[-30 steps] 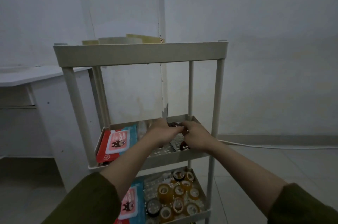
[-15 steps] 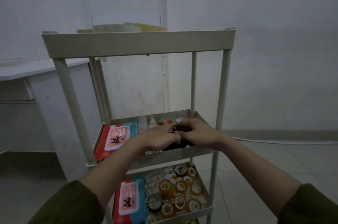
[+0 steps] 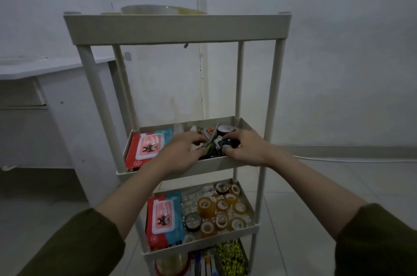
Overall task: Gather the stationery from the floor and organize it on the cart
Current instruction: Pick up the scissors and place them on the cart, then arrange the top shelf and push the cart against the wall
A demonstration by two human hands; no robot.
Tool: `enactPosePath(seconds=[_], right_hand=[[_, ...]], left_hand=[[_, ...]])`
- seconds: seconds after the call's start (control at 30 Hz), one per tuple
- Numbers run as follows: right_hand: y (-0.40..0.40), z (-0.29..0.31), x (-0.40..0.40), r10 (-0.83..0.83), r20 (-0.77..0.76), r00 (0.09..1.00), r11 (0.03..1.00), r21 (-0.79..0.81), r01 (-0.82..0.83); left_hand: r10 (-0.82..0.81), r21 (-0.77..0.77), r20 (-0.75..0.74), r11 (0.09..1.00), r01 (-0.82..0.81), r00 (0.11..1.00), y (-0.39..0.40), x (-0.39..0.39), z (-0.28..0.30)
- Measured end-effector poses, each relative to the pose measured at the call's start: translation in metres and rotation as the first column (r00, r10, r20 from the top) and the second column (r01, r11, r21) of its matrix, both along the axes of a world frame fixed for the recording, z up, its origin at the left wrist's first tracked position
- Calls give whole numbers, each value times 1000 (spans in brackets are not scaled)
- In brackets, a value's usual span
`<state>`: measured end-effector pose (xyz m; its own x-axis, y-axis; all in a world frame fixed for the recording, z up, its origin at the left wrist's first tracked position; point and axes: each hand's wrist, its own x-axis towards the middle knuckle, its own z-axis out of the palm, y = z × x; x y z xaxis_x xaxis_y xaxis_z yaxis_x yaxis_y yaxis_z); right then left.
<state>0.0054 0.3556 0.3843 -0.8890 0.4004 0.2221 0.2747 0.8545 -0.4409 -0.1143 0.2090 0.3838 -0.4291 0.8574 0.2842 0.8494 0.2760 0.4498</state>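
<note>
1. A person reaches both hands into the second shelf [image 3: 228,160] of a pale plastic cart [image 3: 178,27] standing against a white wall.
2. The left hand [image 3: 180,158] has its fingers curled round the green handle of a pair of scissors [image 3: 211,141], whose blades point up and away over the shelf.
3. The right hand [image 3: 246,148] pinches a dark roll of tape [image 3: 226,143] near the shelf's front right corner (another dark roll sits just behind it).
4. A red-and-blue wipes pack [image 3: 146,145] lies flat at the left of the same shelf.
5. One shelf down, a matching wipes pack [image 3: 163,215] lies beside a cluster of amber tape rolls [image 3: 222,210].
6. The lowest shelf holds pens and a yellow-and-black patterned item, only partly seen.
7. A white desk [image 3: 45,68] stands left of the cart.
</note>
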Motion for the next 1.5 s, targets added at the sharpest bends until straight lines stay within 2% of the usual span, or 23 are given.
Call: enactPosePath(seconds=[0.13,0.23,0.33,0.57,0.73,0.8,0.93,1.07,1.3,1.5], right_hand=[[-2,-7,0,-14,-52,999,1000,18,15],[1,-11,-2,-40,-50,998,998,47,42],[0,-6,-4,-50,-16,999,999,10,50],[-5,10,-1,-48,204,978,996,-62,62],[-24,42,13,-120,281,952,989,-47,138],[-33,56,24,-84,344,935,992,-61,111],[-47,97,50,4,468,884,972,-208,106],[-54,144,71,6,527,850,958,-246,146],[-71,210,101,0,501,865,945,-284,164],[-88,241,113,64,400,914,950,-306,67]], left_hand=[[14,132,106,991,-28,994,1,-2,-3],[30,146,94,988,-44,995,7,-8,-9],[40,139,96,989,-53,995,8,-10,-8],[61,-49,309,998,-48,949,10,-10,11],[109,-164,414,985,-44,904,0,18,47],[112,-208,467,978,-14,877,-10,33,65],[183,-325,529,946,-2,828,-38,56,103],[233,-369,556,929,-15,798,-60,72,152],[298,-418,572,907,-42,764,-95,98,212],[306,-343,609,934,-104,732,-122,108,240]])
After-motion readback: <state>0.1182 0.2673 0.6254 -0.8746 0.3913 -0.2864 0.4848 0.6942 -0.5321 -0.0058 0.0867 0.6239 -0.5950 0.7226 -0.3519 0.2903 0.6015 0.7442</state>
